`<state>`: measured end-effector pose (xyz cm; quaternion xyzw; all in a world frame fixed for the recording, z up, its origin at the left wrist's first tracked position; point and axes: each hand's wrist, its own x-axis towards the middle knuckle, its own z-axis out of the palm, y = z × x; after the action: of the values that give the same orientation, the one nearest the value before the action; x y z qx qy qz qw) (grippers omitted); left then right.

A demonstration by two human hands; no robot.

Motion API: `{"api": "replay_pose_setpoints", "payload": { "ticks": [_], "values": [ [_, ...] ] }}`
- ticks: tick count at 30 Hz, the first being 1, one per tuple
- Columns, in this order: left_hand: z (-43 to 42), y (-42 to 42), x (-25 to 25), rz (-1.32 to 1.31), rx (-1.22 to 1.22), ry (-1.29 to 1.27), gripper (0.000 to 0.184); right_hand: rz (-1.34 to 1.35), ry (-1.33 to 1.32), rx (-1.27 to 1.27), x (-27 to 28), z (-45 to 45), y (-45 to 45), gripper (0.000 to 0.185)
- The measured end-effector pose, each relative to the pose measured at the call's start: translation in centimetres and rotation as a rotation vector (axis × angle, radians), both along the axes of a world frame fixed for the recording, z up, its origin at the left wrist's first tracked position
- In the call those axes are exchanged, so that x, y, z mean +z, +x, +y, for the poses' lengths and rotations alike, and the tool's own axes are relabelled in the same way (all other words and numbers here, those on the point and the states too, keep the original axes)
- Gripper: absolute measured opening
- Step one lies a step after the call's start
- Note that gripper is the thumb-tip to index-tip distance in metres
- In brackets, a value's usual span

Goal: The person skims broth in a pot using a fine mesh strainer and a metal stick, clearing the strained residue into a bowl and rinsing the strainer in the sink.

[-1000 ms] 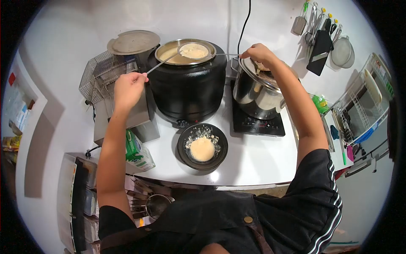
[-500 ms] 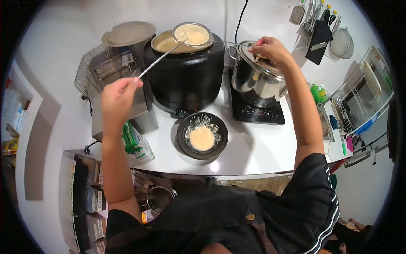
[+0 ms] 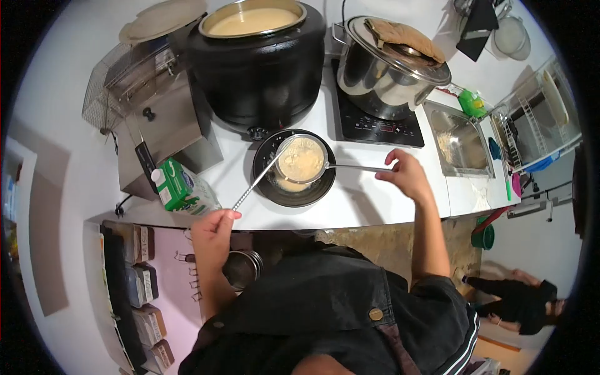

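A round strainer [image 3: 301, 159] with pale lumps in it rests over the black bowl [image 3: 294, 201], which has creamy liquid inside. My right hand [image 3: 406, 175] pinches the end of the strainer's handle, to the right of the bowl. Between the fingertips of my left hand [image 3: 214, 234] is a thin twisted metal spoon [image 3: 253, 185], its far end inside the strainer. Behind the bowl stands the black soup kettle [image 3: 256, 81], uncovered, with creamy liquid [image 3: 252, 21] in it.
A lidded steel pot [image 3: 381, 78] with a brown mitt sits on the induction cooker [image 3: 381, 131]. A green carton [image 3: 181, 187] stands left of the bowl, near the fryer [image 3: 165, 134]. At right are a sink [image 3: 461, 145] and another person [image 3: 515, 303] beyond.
Both hands have come down and nearer, bringing the strainer and spoon from over the kettle to the bowl. The view has tilted downward, and the other person shows more fully.
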<state>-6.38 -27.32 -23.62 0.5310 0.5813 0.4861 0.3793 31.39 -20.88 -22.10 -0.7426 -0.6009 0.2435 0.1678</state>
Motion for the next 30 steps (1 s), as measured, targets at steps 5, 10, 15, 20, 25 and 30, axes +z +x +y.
{"api": "replay_pose_setpoints", "payload": {
  "ticks": [5,10,15,20,25,30],
  "values": [
    [0.2,-0.4,-2.4,0.137,0.008,-0.051,0.015,0.098,-0.028,-0.087,-3.1,-1.7,-1.2,0.031],
    [1.0,0.0,-2.7,0.372,0.029,0.046,0.016,0.168,-0.035,-0.077,-4.6,-2.3,0.0,0.033],
    [-0.3,5.0,-2.1,0.322,-0.002,0.085,0.018,0.401,0.015,-0.078,-5.7,-2.7,4.6,0.031],
    [-2.3,15.8,-1.3,0.258,0.009,-0.080,0.022,0.591,0.042,-0.095,-6.8,-4.5,17.4,0.032],
    [-2.0,32.7,-1.0,0.140,-0.097,-0.086,0.020,0.543,0.173,-0.229,-5.8,-7.5,35.6,0.034],
    [4.0,48.6,-4.3,0.079,-0.446,-0.277,0.021,0.139,0.099,-0.473,-7.8,-8.5,50.6,0.034]
  ]
}}
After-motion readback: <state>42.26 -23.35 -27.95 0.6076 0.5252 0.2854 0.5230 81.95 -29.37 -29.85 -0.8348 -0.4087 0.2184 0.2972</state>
